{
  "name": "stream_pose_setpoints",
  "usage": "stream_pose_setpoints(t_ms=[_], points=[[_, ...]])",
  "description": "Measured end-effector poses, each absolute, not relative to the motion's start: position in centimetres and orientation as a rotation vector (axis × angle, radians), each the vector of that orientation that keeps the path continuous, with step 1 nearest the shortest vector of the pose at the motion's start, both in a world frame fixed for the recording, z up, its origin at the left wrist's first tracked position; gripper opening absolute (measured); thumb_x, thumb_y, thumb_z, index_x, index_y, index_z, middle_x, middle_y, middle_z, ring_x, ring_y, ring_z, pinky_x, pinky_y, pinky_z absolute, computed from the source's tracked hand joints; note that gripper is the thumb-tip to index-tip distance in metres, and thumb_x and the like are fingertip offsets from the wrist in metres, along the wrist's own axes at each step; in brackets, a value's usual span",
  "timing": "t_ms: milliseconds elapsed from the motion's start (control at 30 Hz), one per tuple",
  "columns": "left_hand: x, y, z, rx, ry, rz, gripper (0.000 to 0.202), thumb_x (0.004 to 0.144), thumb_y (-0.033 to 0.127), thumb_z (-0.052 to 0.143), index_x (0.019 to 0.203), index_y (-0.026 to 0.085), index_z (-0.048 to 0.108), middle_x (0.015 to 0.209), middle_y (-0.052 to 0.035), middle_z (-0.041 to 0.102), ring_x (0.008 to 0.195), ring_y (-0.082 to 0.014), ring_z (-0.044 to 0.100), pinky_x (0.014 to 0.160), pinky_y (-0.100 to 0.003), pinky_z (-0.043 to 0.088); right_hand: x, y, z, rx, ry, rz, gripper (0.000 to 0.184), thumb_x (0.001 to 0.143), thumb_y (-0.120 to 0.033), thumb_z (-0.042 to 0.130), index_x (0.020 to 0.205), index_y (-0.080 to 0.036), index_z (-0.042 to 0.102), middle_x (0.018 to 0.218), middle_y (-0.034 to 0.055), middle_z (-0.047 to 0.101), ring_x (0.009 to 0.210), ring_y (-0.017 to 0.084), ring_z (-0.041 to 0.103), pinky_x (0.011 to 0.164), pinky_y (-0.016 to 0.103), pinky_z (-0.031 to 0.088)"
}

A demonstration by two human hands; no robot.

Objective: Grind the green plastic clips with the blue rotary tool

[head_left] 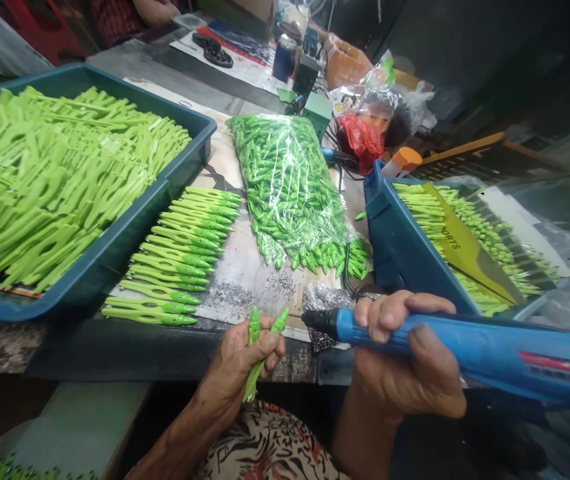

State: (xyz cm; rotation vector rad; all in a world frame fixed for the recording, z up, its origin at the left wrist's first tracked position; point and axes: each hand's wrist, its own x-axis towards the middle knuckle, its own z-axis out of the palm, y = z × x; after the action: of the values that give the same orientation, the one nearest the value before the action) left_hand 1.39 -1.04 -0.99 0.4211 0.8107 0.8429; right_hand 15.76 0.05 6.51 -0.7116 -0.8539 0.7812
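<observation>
My left hand (245, 357) is closed round two slim green plastic pieces (265, 337), whose tips stick up above my fingers. My right hand (405, 360) grips a blue electric screwdriver (465, 347) held level, its black tip (315, 319) pointing left and almost touching the right-hand green piece. Just beyond my hands a small heap of tiny metal screws (279, 283) lies on the table.
A row of assembled green pieces (179, 257) lies beside a teal tray (115, 247) heaped with green parts at the left. A clear bag of small green parts (289, 187) sits in the middle. A blue bin (405, 247) with finished pieces stands right. Clutter fills the back.
</observation>
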Motion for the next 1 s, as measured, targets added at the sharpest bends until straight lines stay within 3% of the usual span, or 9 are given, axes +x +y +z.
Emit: stream_pose_setpoints(t_ms=[433,800,1000], points=[[1.0,-1.3,-0.7,0.419,0.972,0.849,0.021,0.068,0.026,0.068,0.080,0.011,0.058,0.065,-0.0035,0.061,0.049,-0.0065,0.044,0.043,-0.017,0.032,15.6,0.3,6.4,-0.734,-0.876,0.779,0.019,0.064,-0.018,0.051,0.083,-0.017,0.055,0.059,-0.0019,0.051,0.046,0.009,0.042,0.051,0.027,0.036],[0.7,-1.7,-0.3,0.362,1.033,0.927,0.023,0.069,0.024,0.066,0.081,0.016,0.048,0.065,-0.0020,0.063,0.049,-0.0069,0.045,0.044,-0.017,0.032,14.5,0.3,6.5,-0.737,-0.914,0.814,0.019,0.065,-0.018,0.051,0.084,-0.017,0.053,0.060,-0.0021,0.051,0.046,0.009,0.043,0.051,0.028,0.035],[-0.1,-2.1,-0.3,0.383,1.034,0.971,0.023,0.071,0.023,0.065,0.085,0.015,0.050,0.064,-0.0013,0.062,0.050,-0.0071,0.045,0.047,-0.019,0.034,13.7,0.2,6.6,-0.723,-0.960,0.849,0.020,0.066,-0.018,0.050,0.085,-0.017,0.052,0.062,-0.0019,0.052,0.047,0.009,0.043,0.052,0.028,0.035]])
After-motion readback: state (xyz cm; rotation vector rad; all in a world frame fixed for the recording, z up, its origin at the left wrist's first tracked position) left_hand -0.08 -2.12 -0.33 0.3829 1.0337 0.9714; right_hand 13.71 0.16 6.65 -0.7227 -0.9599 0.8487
